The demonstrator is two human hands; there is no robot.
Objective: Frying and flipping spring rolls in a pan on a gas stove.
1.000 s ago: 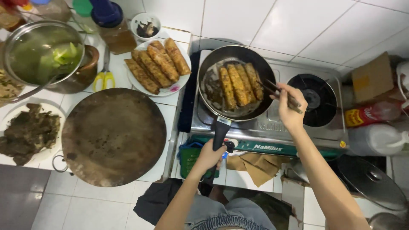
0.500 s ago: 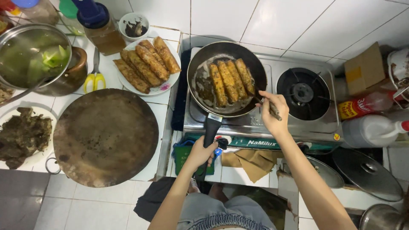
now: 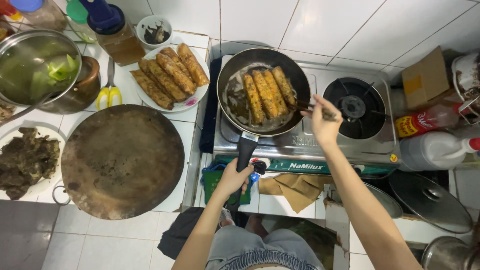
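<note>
The left hand [image 3: 233, 178] was wrapped around the black handle of the frying pan [image 3: 263, 90], low in the middle of the frame. The right hand [image 3: 324, 123] was closed on a pair of dark chopsticks [image 3: 306, 106], whose tips reached the pan's right rim. The pan sat on the left burner of a steel gas stove [image 3: 305, 120] just above centre and held three browned fried rolls [image 3: 267, 92] side by side in dark oil. The stove had two burners; the right burner [image 3: 353, 105] stood bare.

Left of the pan, a white plate [image 3: 192, 100] carried five more rolls of the same kind. Beside it lay one pair of yellow-handled scissors [image 3: 109, 92], and above it one small white cup [image 3: 155, 31] with dark residue. A round, dark wooden board [image 3: 122, 160] filled the lower left of the desk. At the far left stood a steel pot [image 3: 37, 65] with green leaves and a white plate of dark cooked food [image 3: 25, 160].

At the upper left, one amber jar with a blue lid [image 3: 112, 30] stood near a green-lidded container [image 3: 77, 12]. At the right edge were a small brown cardboard box [image 3: 425, 77], a red bottle with a yellow label [image 3: 427, 120] lying on its side, and a white plastic bottle with a red cap [image 3: 435, 150]. A glass pot lid [image 3: 430, 200] lay at the lower right.
</note>
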